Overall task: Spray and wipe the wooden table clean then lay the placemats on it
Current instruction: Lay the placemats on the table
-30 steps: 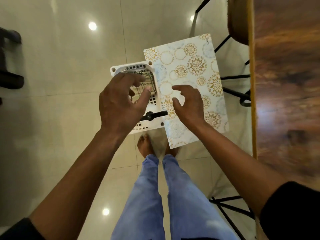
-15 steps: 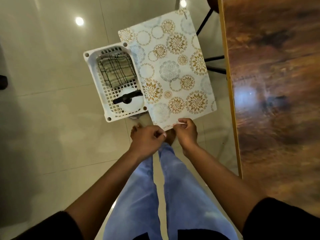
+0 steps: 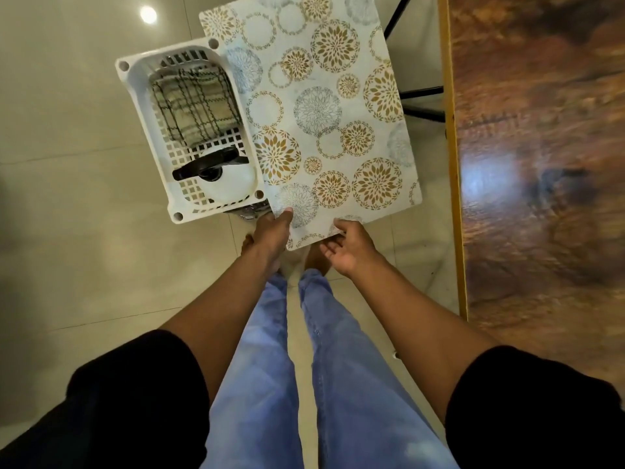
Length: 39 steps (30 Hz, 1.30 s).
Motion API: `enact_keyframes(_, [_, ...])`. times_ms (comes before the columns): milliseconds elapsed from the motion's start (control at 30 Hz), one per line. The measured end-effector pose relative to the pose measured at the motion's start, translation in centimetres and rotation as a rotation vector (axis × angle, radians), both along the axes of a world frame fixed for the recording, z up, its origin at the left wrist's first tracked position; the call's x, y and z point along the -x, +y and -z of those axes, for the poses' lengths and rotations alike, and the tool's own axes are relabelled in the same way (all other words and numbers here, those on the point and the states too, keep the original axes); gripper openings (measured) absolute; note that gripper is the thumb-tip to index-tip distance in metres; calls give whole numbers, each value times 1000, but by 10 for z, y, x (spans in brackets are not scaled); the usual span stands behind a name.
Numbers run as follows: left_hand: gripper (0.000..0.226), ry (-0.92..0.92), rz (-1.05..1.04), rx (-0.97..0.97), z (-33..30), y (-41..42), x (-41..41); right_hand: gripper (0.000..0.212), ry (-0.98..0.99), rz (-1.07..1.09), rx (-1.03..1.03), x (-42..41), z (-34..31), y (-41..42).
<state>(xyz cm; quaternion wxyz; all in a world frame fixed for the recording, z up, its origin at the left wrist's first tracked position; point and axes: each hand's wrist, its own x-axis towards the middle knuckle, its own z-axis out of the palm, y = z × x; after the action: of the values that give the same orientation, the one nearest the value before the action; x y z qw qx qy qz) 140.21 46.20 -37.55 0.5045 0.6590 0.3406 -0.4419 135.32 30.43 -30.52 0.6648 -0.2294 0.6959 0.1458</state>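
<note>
Head view puts the placemat (image 3: 318,110) at upper centre, beside the basket (image 3: 135,96). My left hand (image 3: 272,231) pinches its near edge; my right hand (image 3: 345,248) hangs loosely curled, fingertips brushing it. Thin, light, bendy — I'd grip both near corners.

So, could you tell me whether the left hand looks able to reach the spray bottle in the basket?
Probably yes: the spray bottle stands uncovered in the open white basket, close to the left hand, which pinches the placemat and must release first.
</note>
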Motion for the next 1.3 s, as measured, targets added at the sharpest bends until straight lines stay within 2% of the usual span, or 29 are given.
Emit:
enact_keyframes(100, [28, -65, 2, -94, -13, -12, -2, 37, -4, -2, 27, 3, 1, 0])
enact_keyframes(133, [26, -87, 31, -116, -17, -14, -2, 33, 2, -13, 37, 5, 2, -1])
enact_keyframes(267, [47, -123, 95, -217, -7, -13, 0, 32, -8, -56, 61, 11, -1, -2])
enact_keyframes(433, [23, -172, 111, -244, 12, -6, 9, 40, 9, -74, 97, 10, -10, -4])
enact_keyframes(533, [31, -196, 116, -253, 4, -12, 8, 32, -7, -82, 96, 10, -15, -10])
enact_keyframes(633, [22, -200, 134, -275, -1, -13, 11, 28, -8, -85, 100, 10, -18, -13])
enact_keyframes(667, [26, -205, 129, -272, 2, -13, 12, 27, -6, -85, 106, 10, -19, -13])
enact_keyframes(733, [39, -220, 157, -258, -23, -21, 9, 29, 6, -78, 119, 10, -19, -13])
enact_keyframes(833, [29, -283, 152, -172, -81, -42, -1, 33, 15, -66, 132, 11, -18, -12])
enact_keyframes(1167, [26, -546, 253, -167, -134, -52, -11, 39, -49, 12, 101, 5, -43, -5])
enact_keyframes(1233, [25, -612, 286, -183, -153, -55, -15, 38, -62, 24, 71, 2, -57, -6])
enact_keyframes(1300, [23, -668, 297, -194, -175, -56, -19, 26, -87, 2, 24, -2, -76, -7])
